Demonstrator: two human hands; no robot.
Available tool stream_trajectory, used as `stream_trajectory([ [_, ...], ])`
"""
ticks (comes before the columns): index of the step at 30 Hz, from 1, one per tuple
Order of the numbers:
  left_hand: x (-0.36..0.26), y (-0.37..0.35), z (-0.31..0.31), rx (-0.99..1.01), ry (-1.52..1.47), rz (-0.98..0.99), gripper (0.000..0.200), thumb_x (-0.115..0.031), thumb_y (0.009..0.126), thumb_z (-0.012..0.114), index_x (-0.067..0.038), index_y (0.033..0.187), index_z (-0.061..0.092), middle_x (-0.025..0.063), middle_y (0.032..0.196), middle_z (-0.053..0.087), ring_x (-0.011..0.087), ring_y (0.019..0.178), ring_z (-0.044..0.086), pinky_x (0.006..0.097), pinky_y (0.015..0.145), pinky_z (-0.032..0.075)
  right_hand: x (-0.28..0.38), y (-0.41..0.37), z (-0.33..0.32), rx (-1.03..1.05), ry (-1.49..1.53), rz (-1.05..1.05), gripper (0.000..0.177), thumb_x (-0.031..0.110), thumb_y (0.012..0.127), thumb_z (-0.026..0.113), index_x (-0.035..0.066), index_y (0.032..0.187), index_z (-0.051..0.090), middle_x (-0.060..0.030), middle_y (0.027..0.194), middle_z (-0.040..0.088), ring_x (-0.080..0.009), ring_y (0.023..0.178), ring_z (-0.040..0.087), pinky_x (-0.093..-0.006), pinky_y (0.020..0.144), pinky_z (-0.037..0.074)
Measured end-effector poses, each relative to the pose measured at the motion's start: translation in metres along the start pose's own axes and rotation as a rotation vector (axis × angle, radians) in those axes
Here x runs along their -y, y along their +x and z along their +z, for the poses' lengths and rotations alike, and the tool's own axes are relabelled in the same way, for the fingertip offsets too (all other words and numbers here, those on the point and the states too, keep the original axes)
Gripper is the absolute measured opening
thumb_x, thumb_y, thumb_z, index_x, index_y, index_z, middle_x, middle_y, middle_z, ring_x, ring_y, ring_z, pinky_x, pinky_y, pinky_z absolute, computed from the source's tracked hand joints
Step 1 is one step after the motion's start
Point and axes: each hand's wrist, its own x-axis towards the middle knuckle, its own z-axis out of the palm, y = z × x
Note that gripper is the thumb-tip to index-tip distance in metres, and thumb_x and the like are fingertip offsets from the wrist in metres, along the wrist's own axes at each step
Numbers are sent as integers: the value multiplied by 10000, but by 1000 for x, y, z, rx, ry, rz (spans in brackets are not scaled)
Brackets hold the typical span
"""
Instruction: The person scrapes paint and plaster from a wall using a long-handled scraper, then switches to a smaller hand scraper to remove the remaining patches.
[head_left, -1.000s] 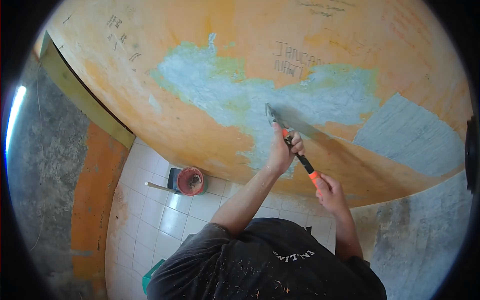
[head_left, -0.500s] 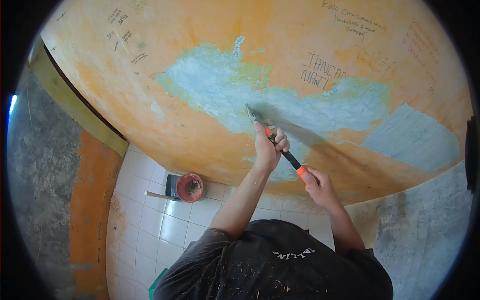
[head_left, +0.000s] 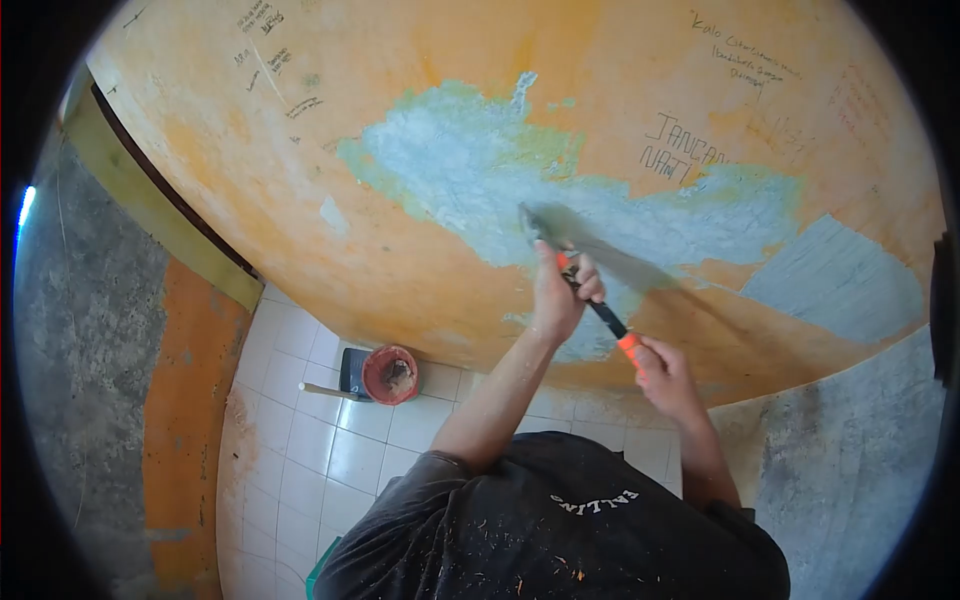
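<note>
A long-handled scraper [head_left: 607, 315] with a black and orange handle slants up to the wall. Its blade [head_left: 528, 220], smeared by motion, overlaps a bare pale-blue patch [head_left: 440, 150] in the orange paint. My left hand [head_left: 563, 290] wraps the scraper close behind the blade, thumb laid along it. Lower down, my right hand [head_left: 665, 375] is closed round the orange end of the handle. The scraper's shadow falls on the wall to its right.
On the white tiled floor [head_left: 360, 460] stands a red bucket [head_left: 390, 374] with pale material inside. Beside it lies a dark dustpan [head_left: 352, 374] with a light stick handle. A grey wall [head_left: 840, 470] meets the orange wall [head_left: 280, 190] at the right.
The camera view has shifted, so the wall, bucket and both hands sit further right. The scraper stays over the pale patch, its blade now blurred, with both hands still gripping it.
</note>
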Motion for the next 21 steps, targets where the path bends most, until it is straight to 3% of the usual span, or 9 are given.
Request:
stream_trajectory([
  [2, 5, -2, 11, -51, -38, -81, 508, -659, 987, 260, -197, 1052, 463, -12, 648, 349, 126, 533, 330, 317, 568, 337, 6, -3, -4, 38, 5, 54, 355, 254, 1001, 561, -10, 1228, 629, 65, 690, 453, -24, 556, 392, -208, 496, 318],
  [7, -43, 0, -24, -23, 71, 20, 537, -681, 980, 225, -183, 989, 426, -23, 624, 335, 111, 509, 330, 304, 547, 365, 5, 16, 46, 60, 27, -4, 352, 250, 996, 571, -11, 1224, 629, 65, 689, 448, -21, 546, 378, -208, 492, 309],
  [14, -47, -2, -13, -53, 31, -15, 540, -687, 976, 237, -180, 950, 419, -7, 649, 353, 129, 517, 345, 324, 557, 377, 22, 17, 44, 37, -59, 8, 358, 265, 998, 567, -15, 1212, 633, 61, 676, 461, -30, 555, 391, -222, 497, 318],
  [17, -80, 2, -45, -39, -16, 61, 518, -678, 977, 264, -189, 947, 433, -10, 674, 351, 127, 525, 334, 315, 568, 342, 26, 33, 76, 46, -217, -137, 394, 328, 995, 572, -11, 1181, 647, 42, 652, 487, -48, 554, 408, -254, 498, 328],
  [21, -91, -3, -44, -68, 61, 32, 527, -680, 976, 269, -182, 936, 436, -8, 682, 356, 126, 534, 336, 317, 573, 347, 24, 28, 91, -4, -195, -34, 381, 327, 997, 574, -9, 1159, 653, 59, 629, 445, -42, 539, 387, -251, 491, 316],
])
